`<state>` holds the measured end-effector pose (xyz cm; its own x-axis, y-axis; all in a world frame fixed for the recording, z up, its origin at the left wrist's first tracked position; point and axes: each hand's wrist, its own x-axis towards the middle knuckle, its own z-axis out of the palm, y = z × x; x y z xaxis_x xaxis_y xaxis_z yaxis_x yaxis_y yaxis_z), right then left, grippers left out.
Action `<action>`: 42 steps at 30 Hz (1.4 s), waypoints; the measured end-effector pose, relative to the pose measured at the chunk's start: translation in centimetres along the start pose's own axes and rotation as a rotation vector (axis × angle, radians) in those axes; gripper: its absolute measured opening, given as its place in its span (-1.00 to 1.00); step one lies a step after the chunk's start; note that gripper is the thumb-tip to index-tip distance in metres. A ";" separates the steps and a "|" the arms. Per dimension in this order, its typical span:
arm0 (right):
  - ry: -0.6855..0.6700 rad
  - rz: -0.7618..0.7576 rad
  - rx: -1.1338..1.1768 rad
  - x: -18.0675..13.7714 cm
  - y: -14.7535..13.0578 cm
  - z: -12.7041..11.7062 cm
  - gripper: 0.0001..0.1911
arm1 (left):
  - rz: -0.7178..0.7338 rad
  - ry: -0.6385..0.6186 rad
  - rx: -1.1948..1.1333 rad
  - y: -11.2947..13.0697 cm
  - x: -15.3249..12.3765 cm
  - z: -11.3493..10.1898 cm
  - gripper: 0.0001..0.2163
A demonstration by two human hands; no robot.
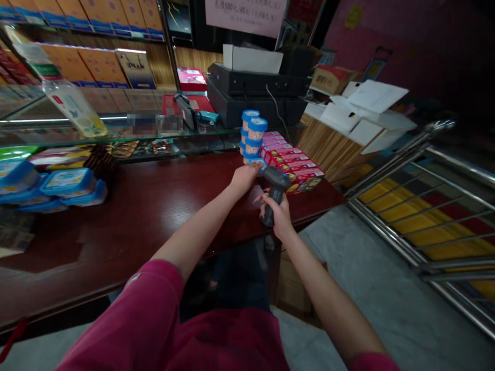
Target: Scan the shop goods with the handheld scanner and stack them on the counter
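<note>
Left hand [243, 178] curled around a blue-lidded cup [258, 164] at the foot of the cup stack [253, 135]; right hand [277, 215] fisted tight on the scanner [276, 186] grip, scanner head just in front of the stack. Risk: knuckles or the scanner head clip the stack, and it tips onto the red boxes [294, 164] beside it. The left grip looks like fingertips only, so the cup could slip.

Both outstretched, left hand [244, 178] and right hand [277, 212] curled.
</note>
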<state>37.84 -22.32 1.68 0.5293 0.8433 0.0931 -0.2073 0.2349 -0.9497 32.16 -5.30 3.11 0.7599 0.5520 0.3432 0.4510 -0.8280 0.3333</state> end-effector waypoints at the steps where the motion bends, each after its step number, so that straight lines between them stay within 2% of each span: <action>1: -0.014 0.008 0.003 -0.1 0.0 0.0 -0.59 | -0.021 0.001 -0.011 -0.5 -0.2 -0.2 -0.61; 5: -0.081 0.060 0.059 0.8 -0.1 1.2 -0.56 | -0.078 0.103 -0.159 -4.6 -3.4 -2.2 -0.56; 8: -0.222 0.170 0.118 2.2 0.1 3.5 -0.57 | -0.257 0.244 -0.232 -9.4 -7.6 -5.3 -0.64; 12: -0.483 0.333 0.158 4.5 1.4 8.3 -0.64 | -0.509 0.365 -0.201 -15.4 -13.5 -10.3 -0.68; 15: -0.632 0.407 0.156 6.2 2.9 12.6 -0.69 | -0.586 0.389 -0.242 -18.5 -17.6 -13.2 -0.68; 17: -0.705 0.447 0.145 7.0 3.8 15.0 -0.67 | -0.617 0.405 -0.316 -19.8 -20.0 -14.1 -0.65; 20: -0.766 0.459 0.148 7.5 5.1 17.3 -0.62 | -0.634 0.445 -0.425 -20.5 -22.7 -14.3 -0.62; 23: -0.791 0.422 0.125 7.2 6.0 17.7 -0.61 | -0.613 0.467 -0.450 -20.5 -23.7 -14.0 -0.65; 32: -0.794 0.380 0.009 6.2 6.1 17.8 -0.56 | -0.582 0.439 -0.432 -19.7 -23.3 -14.1 -0.68; 38: -0.772 0.365 0.011 5.8 5.4 17.9 -0.61 | -0.594 0.399 -0.388 -19.4 -23.3 -14.2 -0.68; 42: -0.750 0.363 0.028 5.9 5.3 17.8 -0.57 | -0.544 0.459 -0.366 -19.1 -23.3 -14.1 -0.68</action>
<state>25.18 -7.48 2.48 -0.2607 0.9648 -0.0333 -0.2854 -0.1100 -0.9521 -0.75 -0.97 1.11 0.1728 0.9205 0.3503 0.4605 -0.3899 0.7974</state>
